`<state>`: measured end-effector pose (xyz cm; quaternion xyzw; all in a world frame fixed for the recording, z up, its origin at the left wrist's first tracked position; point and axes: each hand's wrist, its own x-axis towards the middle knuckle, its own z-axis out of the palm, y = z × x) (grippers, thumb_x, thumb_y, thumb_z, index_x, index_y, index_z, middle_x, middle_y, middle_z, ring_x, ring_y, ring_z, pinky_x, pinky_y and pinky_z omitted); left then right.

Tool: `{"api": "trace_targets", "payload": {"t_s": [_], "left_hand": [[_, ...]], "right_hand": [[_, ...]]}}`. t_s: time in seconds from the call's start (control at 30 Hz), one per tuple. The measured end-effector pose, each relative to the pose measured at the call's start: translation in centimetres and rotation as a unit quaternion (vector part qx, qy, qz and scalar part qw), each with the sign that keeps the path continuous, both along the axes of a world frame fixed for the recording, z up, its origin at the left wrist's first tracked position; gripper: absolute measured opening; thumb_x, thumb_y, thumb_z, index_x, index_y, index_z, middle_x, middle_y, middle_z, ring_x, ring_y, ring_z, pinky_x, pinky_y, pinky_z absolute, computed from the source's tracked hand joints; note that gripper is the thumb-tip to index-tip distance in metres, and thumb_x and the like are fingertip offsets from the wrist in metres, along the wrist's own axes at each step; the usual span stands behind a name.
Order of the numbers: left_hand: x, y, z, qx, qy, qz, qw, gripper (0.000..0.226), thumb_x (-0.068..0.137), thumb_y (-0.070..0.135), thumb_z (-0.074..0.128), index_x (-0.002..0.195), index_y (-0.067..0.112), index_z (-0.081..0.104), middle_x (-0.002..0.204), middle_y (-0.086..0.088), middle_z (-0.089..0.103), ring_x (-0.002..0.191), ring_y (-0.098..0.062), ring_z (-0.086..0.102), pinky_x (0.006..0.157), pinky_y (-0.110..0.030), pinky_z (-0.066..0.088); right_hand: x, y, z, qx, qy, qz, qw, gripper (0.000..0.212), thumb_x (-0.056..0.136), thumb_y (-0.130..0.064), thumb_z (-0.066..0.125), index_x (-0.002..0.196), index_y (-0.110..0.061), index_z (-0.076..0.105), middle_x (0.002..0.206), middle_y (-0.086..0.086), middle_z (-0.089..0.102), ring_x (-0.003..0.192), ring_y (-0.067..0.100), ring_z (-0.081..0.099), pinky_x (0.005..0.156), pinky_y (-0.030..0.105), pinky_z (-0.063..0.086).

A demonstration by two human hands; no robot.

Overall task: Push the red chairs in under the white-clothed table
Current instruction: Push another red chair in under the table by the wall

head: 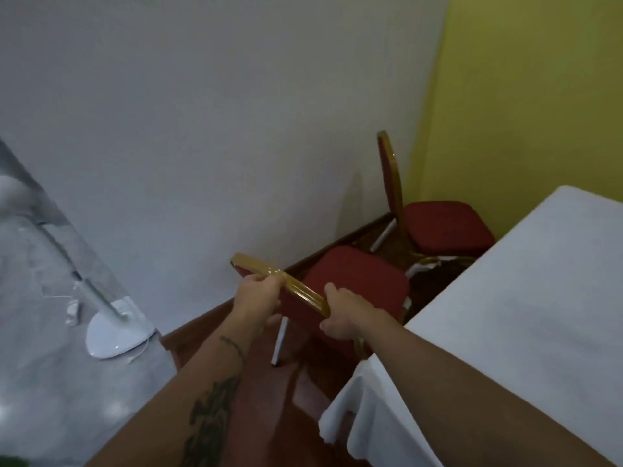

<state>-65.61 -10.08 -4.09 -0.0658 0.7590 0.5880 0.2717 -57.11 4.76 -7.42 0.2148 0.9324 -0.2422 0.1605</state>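
A red chair with a gold frame (pixel 357 281) stands on the wooden floor just left of the white-clothed table (pixel 526 298). My left hand (pixel 258 294) grips the top of its gold backrest on the left side. My right hand (pixel 340 315) grips the same backrest on the right side. The seat points toward the table's edge. A second red chair (pixel 445 227) stands farther back by the yellow wall, its seat partly at the table's far corner.
A white wall (pixel 202 129) runs close behind the chairs and meets a yellow wall (pixel 526 96) at the corner. A white stand with a round base (pixel 114 335) sits on grey sheeting at the left. The tablecloth hangs down at the near corner (pixel 354 423).
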Motion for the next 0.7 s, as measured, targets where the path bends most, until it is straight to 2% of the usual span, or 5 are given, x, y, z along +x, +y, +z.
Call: {"api": "trace_targets", "payload": {"t_s": [0.2, 0.37, 0.47, 0.57, 0.7], "left_hand": [[-4.4, 2.3, -3.1, 0.043, -0.081, 0.003, 0.996, 0.056, 0.075, 0.033, 0.075, 0.121, 0.007, 0.059, 0.112, -0.017, 0.071, 0.101, -0.036, 0.07, 0.072, -0.049, 0.061], [-6.8, 4.5, -3.2, 0.031, -0.089, 0.051, 0.994, 0.078, 0.066, 0.02, 0.074, 0.133, -0.001, 0.041, 0.108, -0.023, 0.066, 0.088, -0.035, 0.07, 0.074, -0.049, 0.063], [-8.1, 5.6, -3.0, 0.01, -0.101, 0.071, 0.992, 0.079, 0.08, 0.008, 0.067, 0.144, 0.006, 0.022, 0.103, -0.019, 0.055, 0.081, -0.028, 0.061, 0.08, -0.047, 0.061], [-10.1, 6.2, -3.4, -0.011, -0.101, 0.075, 0.992, 0.079, 0.077, 0.005, 0.064, 0.143, 0.011, 0.022, 0.124, -0.023, 0.056, 0.1, -0.037, 0.066, 0.086, -0.053, 0.06], [-12.4, 6.1, -4.1, -0.007, -0.094, 0.038, 0.995, 0.081, 0.072, 0.005, 0.063, 0.142, 0.012, 0.022, 0.119, -0.022, 0.056, 0.101, -0.04, 0.067, 0.084, -0.056, 0.061]], "right_hand": [[-1.9, 0.9, -2.2, 0.028, -0.041, -0.007, 0.999, 0.052, 0.085, -0.035, 0.068, 0.134, -0.023, 0.054, 0.123, 0.007, 0.063, 0.114, 0.034, 0.062, 0.093, 0.043, 0.052], [-3.4, 1.4, -2.2, 0.037, -0.063, -0.008, 0.997, 0.057, 0.085, -0.037, 0.066, 0.139, -0.026, 0.051, 0.128, 0.008, 0.062, 0.118, 0.036, 0.06, 0.097, 0.043, 0.05], [-4.5, 1.4, -2.0, 0.041, -0.066, -0.024, 0.997, 0.055, 0.083, -0.036, 0.066, 0.136, -0.029, 0.053, 0.125, 0.007, 0.063, 0.115, 0.035, 0.061, 0.095, 0.044, 0.051], [-5.5, 0.9, -2.0, 0.03, -0.068, -0.048, 0.996, 0.053, 0.083, -0.036, 0.066, 0.134, -0.029, 0.054, 0.114, 0.005, 0.062, 0.11, 0.033, 0.062, 0.094, 0.043, 0.051], [-7.2, 0.1, -1.6, 0.033, -0.077, -0.076, 0.994, 0.047, 0.08, -0.033, 0.065, 0.127, -0.028, 0.061, 0.105, 0.003, 0.064, 0.101, 0.031, 0.065, 0.087, 0.041, 0.055]]}}
